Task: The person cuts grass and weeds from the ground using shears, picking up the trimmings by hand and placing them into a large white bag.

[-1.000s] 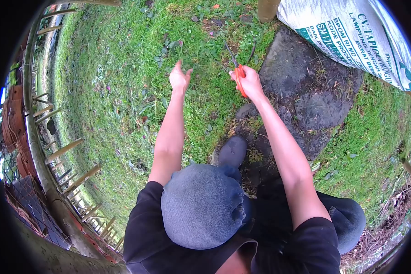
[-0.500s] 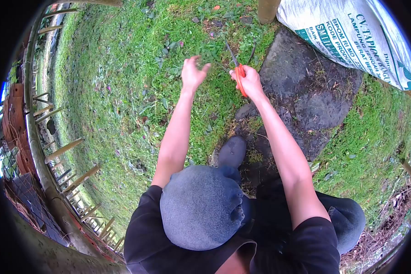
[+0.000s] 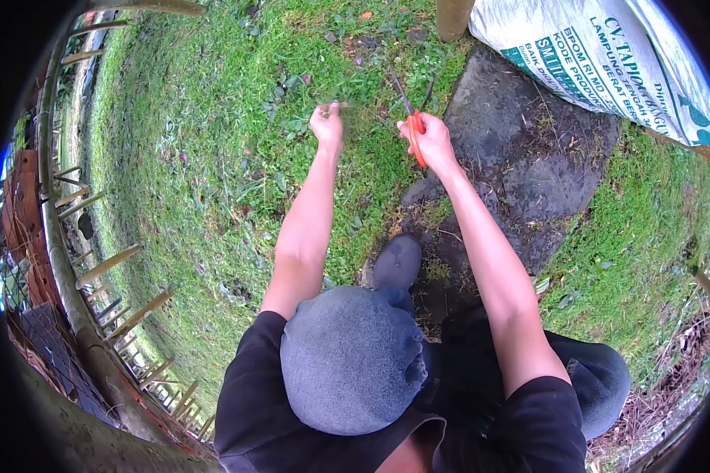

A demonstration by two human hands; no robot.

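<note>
My right hand (image 3: pixel 432 144) is closed on the orange handles of a pair of scissors (image 3: pixel 416 134). Their dark blades point up and away from me, spread apart over the grass beside the stone. To the left, my left hand (image 3: pixel 327 126) is held above the grass (image 3: pixel 237 150) with its fingers curled together. Something small and brownish-green shows at its fingertips, too blurred to name.
A white printed sack (image 3: pixel 592 59) lies at the upper right, beside a wooden post (image 3: pixel 454 20). Dark flat stones (image 3: pixel 548 185) border my boot (image 3: pixel 397 262). A bamboo fence (image 3: pixel 55 213) runs along the left.
The fingers of my left hand were spread and have now closed together. My right hand still holds the scissors, in nearly the same place.
</note>
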